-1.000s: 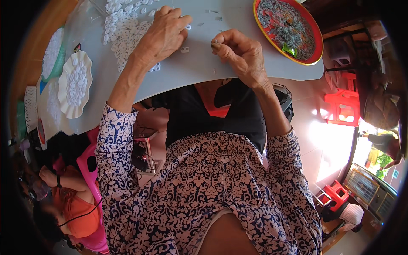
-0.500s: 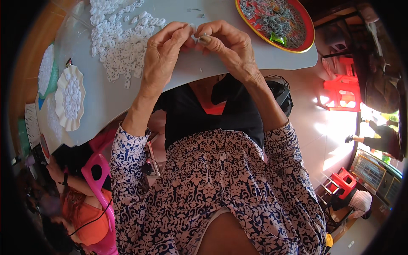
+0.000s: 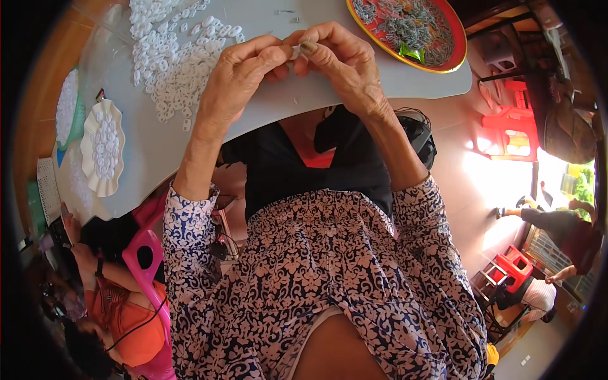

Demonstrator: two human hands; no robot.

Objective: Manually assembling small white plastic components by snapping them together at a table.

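Observation:
My left hand (image 3: 237, 76) and my right hand (image 3: 348, 69) meet over the near part of the grey table, fingertips pinched together. Between them sits a small white plastic piece (image 3: 295, 53), mostly covered by the fingers. A thin sliver of metal seems to show by my right thumb, too small to make out. To the left spreads a loose heap of small white oval plastic pieces (image 3: 183, 79) with holes. At the right lies a round red tray (image 3: 457, 38) with a yellow rim, holding many small grey metal pins (image 3: 415, 28) and a green wrapper (image 3: 411, 53).
A wavy white dish (image 3: 90, 149) and a green bowl (image 3: 78, 123) hold more white pieces at the left. A few metal pins (image 3: 286, 11) lie beyond my hands. A pink chair (image 3: 142, 253) and a person in orange (image 3: 139, 335) are lower left; red stools (image 3: 510, 133) stand right.
My hands have drawn closer together, and the white piece is now more covered by fingers. At the far right a person has moved further into view; the person in orange has shifted an arm.

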